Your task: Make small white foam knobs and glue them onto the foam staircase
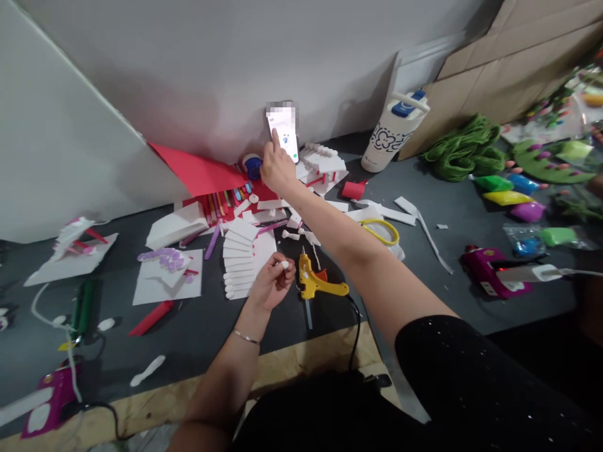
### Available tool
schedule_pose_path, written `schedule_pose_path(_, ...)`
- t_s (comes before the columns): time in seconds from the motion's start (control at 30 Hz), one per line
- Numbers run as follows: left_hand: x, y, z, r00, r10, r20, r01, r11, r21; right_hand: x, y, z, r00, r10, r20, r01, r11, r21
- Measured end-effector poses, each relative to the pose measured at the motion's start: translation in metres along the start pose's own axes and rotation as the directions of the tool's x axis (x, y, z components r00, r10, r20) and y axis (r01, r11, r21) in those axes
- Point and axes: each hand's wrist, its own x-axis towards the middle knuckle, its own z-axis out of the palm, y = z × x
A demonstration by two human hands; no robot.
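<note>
My right hand point(279, 167) reaches forward with its index finger stretched out onto the lit screen of a phone point(288, 141) leaning on the wall; its other fingers are curled, with nothing seen in them. Closer to me, my left hand point(273, 281) is closed in a pinch on a small white lump of clay point(285, 265). Just left of it, white strips with rounded white ends lie fanned out on a white sheet point(240, 254). A yellow glue gun point(323, 285) lies to the right of my left hand, its glue stick pointing toward me.
White models point(325, 164) stand behind my right hand, and a purple-topped one point(164, 267) sits at left. A white tumbler point(393, 132), green cord point(464, 147) and bagged coloured clay point(513, 191) are at right. Red paper point(198, 169) leans on the wall. The glue gun's cord point(357, 339) crosses the table edge.
</note>
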Motion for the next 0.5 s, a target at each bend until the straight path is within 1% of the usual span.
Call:
schedule_pose_path(0.1, -0.001, 0.000, 0.001, 1.000, -0.008, -0.004, 0.008, 1.000, -0.004, 0.013, 0.004, 0.000, 0.999, -0.039, -0.013, 0.038, 0.999, -0.024)
schedule_pose_path(0.27, 0.000, 0.000, 0.000, 1.000, -0.014, -0.007, 0.014, 1.000, -0.013, 0.024, 0.009, 0.003, 0.997, -0.064, -0.035, 0.065, 0.997, 0.028)
schedule_pose_path(0.4, 0.001, -0.001, -0.001, 1.000, -0.013, 0.001, 0.013, 1.000, -0.012, 0.024, 0.011, 0.001, 0.998, -0.052, -0.022, 0.052, 0.998, 0.020)
schedule_pose_path(0.5, 0.001, -0.001, -0.002, 1.000, -0.014, 0.007, 0.014, 1.000, -0.013, 0.018, 0.009, 0.000, 0.998, -0.059, -0.030, 0.060, 0.998, 0.024)
